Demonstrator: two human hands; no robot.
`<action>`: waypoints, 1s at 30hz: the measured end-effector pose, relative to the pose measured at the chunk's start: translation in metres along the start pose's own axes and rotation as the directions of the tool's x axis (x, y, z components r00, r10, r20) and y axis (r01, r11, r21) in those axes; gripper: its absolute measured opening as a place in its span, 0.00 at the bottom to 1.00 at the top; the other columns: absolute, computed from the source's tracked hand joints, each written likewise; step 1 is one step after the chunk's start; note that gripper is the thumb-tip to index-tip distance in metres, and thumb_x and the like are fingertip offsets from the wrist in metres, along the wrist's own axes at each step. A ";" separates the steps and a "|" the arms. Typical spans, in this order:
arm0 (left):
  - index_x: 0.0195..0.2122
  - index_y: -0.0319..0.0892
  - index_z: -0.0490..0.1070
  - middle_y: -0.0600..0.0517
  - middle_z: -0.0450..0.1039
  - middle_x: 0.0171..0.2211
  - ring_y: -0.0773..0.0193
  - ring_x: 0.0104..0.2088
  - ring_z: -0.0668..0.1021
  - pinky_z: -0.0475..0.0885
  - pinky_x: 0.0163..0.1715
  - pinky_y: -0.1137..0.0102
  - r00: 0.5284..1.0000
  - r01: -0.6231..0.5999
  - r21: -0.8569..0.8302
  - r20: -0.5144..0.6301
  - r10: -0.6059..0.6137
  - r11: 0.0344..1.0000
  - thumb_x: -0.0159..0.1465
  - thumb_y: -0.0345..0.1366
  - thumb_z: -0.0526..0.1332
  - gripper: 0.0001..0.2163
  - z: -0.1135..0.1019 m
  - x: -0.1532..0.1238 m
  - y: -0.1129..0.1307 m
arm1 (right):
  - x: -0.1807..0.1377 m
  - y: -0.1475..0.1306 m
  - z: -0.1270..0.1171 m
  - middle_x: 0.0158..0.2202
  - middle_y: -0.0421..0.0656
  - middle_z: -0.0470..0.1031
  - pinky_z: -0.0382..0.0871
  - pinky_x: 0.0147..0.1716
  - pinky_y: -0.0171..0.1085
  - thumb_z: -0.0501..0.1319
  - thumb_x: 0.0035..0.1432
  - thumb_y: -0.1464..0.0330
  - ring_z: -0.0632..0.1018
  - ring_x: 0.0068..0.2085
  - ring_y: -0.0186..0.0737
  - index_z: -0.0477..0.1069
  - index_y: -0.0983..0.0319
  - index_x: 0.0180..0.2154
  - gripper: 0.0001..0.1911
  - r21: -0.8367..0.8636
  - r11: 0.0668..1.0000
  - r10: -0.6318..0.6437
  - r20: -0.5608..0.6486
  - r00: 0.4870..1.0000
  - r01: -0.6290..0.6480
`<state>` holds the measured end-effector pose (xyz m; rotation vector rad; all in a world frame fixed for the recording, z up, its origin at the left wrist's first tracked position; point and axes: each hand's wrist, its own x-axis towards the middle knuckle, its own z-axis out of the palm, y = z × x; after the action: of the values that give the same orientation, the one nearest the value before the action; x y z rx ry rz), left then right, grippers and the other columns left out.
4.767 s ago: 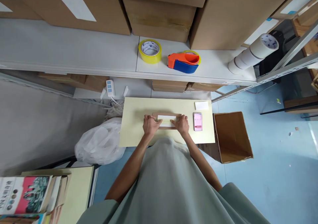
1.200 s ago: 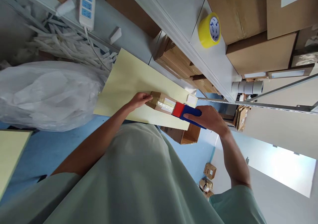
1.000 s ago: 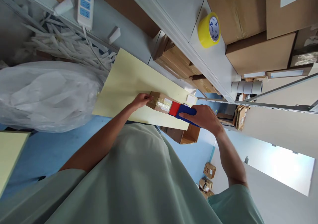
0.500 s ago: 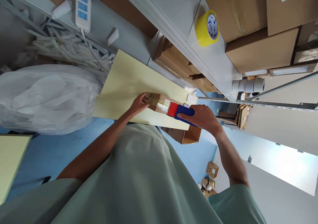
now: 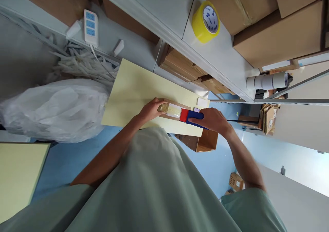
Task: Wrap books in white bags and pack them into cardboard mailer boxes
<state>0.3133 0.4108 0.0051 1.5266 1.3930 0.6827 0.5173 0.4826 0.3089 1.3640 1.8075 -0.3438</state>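
Observation:
My left hand (image 5: 150,111) is closed around the left end of a small brown cardboard box (image 5: 173,111), with its thumb and fingers on either side. Clear tape runs along the upper face of that box, over a white label. In my right hand (image 5: 214,120) is a tape dispenser (image 5: 192,116) with a blue body and a red front part. Its red end touches the right part of the box's upper face. Both box and dispenser are over a pale yellow tabletop (image 5: 133,84). My palm and fingers hide much of the dispenser's handle.
A yellow tape roll (image 5: 205,22) stands on the grey shelf (image 5: 159,5) above, near large cartons (image 5: 277,39). A white power strip (image 5: 91,27) lies at upper left, above a clear plastic bag (image 5: 56,110). Below the table's right end sits an open carton (image 5: 207,141).
My left hand has moved further over the box's left end. The box has turned a little, and more taped upper face shows. The dispenser remains against the box; the camera view has shifted.

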 end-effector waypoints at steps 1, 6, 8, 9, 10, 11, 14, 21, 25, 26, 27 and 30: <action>0.66 0.52 0.77 0.46 0.74 0.51 0.50 0.50 0.79 0.76 0.55 0.61 1.000 0.010 0.015 0.008 -0.010 1.000 0.61 0.40 0.74 0.30 -0.001 -0.001 -0.001 | 0.006 0.009 0.006 0.39 0.53 0.85 0.66 0.36 0.40 0.56 0.66 0.31 0.84 0.43 0.55 0.79 0.60 0.39 0.38 0.017 1.000 -0.003 0.006 1.000 0.003; 0.68 0.53 0.76 0.48 0.72 0.47 0.52 0.46 0.80 0.76 0.52 0.62 0.995 0.069 0.079 0.061 -0.074 0.994 0.60 0.41 0.74 0.32 -0.010 -0.001 0.006 | 0.046 0.049 0.045 0.39 0.53 0.85 0.69 0.38 0.40 0.58 0.65 0.31 0.85 0.44 0.55 0.80 0.61 0.39 0.39 0.106 0.994 -0.041 0.044 0.998 0.036; 0.67 0.52 0.76 0.49 0.72 0.45 0.54 0.43 0.80 0.76 0.50 0.62 0.991 0.111 0.113 0.065 -0.119 0.987 0.60 0.40 0.74 0.32 -0.013 0.000 0.013 | 0.062 0.060 0.060 0.40 0.54 0.86 0.70 0.39 0.40 0.59 0.65 0.32 0.86 0.45 0.55 0.81 0.61 0.39 0.38 0.146 0.987 -0.072 0.055 0.996 0.063; 0.67 0.52 0.77 0.49 0.72 0.44 0.55 0.42 0.80 0.76 0.50 0.62 0.988 0.128 0.130 0.064 -0.138 0.983 0.60 0.40 0.74 0.32 -0.013 0.001 0.016 | 0.070 0.065 0.068 0.41 0.54 0.86 0.71 0.39 0.40 0.60 0.65 0.32 0.86 0.45 0.54 0.81 0.61 0.39 0.38 0.168 0.983 -0.087 0.060 0.994 0.076; 0.67 0.52 0.77 0.49 0.73 0.44 0.55 0.41 0.79 0.76 0.50 0.62 0.986 0.142 0.147 0.062 -0.153 0.979 0.60 0.39 0.74 0.31 -0.014 0.001 0.020 | 0.077 0.070 0.075 0.41 0.54 0.86 0.71 0.40 0.40 0.60 0.65 0.33 0.86 0.45 0.54 0.81 0.62 0.39 0.38 0.192 0.977 -0.103 0.065 0.993 0.089; 0.67 0.52 0.77 0.50 0.73 0.44 0.56 0.40 0.79 0.76 0.49 0.62 0.984 0.155 0.162 0.061 -0.166 0.975 0.60 0.39 0.74 0.31 -0.014 0.002 0.023 | 0.084 0.074 0.081 0.42 0.54 0.86 0.71 0.40 0.40 0.61 0.65 0.33 0.86 0.45 0.54 0.82 0.62 0.40 0.37 0.219 0.970 -0.121 0.069 0.990 0.103; 0.67 0.50 0.76 0.49 0.73 0.44 0.56 0.39 0.79 0.76 0.49 0.62 0.975 0.205 0.213 0.046 -0.219 0.955 0.60 0.37 0.74 0.32 -0.014 0.002 0.032 | 0.100 0.083 0.098 0.42 0.54 0.86 0.73 0.42 0.41 0.62 0.64 0.33 0.86 0.45 0.54 0.82 0.62 0.41 0.38 0.285 0.948 -0.170 0.067 0.983 0.144; 0.66 0.47 0.74 0.41 0.72 0.54 0.44 0.57 0.77 0.73 0.63 0.52 0.970 0.228 0.399 -0.012 -0.243 0.888 0.62 0.34 0.72 0.30 -0.006 -0.003 0.053 | 0.121 0.084 0.119 0.49 0.60 0.85 0.75 0.47 0.43 0.61 0.67 0.36 0.85 0.53 0.60 0.81 0.65 0.52 0.39 0.301 0.931 -0.219 0.012 0.976 0.206; 0.71 0.40 0.64 0.31 0.56 0.74 0.36 0.77 0.59 0.60 0.74 0.45 0.971 0.233 0.369 -0.136 -0.196 0.900 0.65 0.40 0.72 0.35 0.035 -0.001 0.065 | 0.127 0.083 0.125 0.50 0.59 0.86 0.75 0.47 0.42 0.61 0.70 0.40 0.85 0.53 0.60 0.81 0.62 0.54 0.33 0.329 0.916 -0.244 0.001 0.970 0.230; 0.73 0.37 0.58 0.29 0.51 0.77 0.36 0.79 0.54 0.58 0.76 0.44 0.960 0.265 0.322 -0.181 -0.216 0.909 0.66 0.45 0.71 0.39 0.049 0.002 0.068 | 0.127 0.083 0.126 0.51 0.58 0.86 0.75 0.47 0.42 0.62 0.70 0.41 0.85 0.53 0.60 0.81 0.61 0.54 0.32 0.336 0.912 -0.248 -0.003 0.969 0.234; 0.76 0.35 0.51 0.27 0.46 0.78 0.36 0.81 0.51 0.56 0.77 0.44 0.936 0.320 0.276 -0.239 -0.258 0.906 0.68 0.50 0.69 0.43 0.063 0.005 0.070 | 0.128 0.083 0.127 0.51 0.58 0.86 0.75 0.47 0.42 0.62 0.70 0.42 0.85 0.53 0.59 0.81 0.60 0.55 0.31 0.341 0.909 -0.253 -0.005 0.967 0.239; 0.81 0.31 0.37 0.24 0.34 0.81 0.35 0.82 0.43 0.49 0.79 0.42 0.847 0.473 0.245 -0.390 -0.361 0.846 0.72 0.60 0.61 0.51 0.094 0.014 0.075 | 0.128 0.083 0.127 0.53 0.55 0.85 0.75 0.49 0.42 0.61 0.71 0.42 0.85 0.55 0.58 0.80 0.57 0.59 0.31 0.354 0.890 -0.302 -0.011 0.953 0.286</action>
<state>0.4312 0.4056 0.0302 1.3119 2.1156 0.4477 0.6394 0.5173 0.1556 1.2985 1.9833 -0.8915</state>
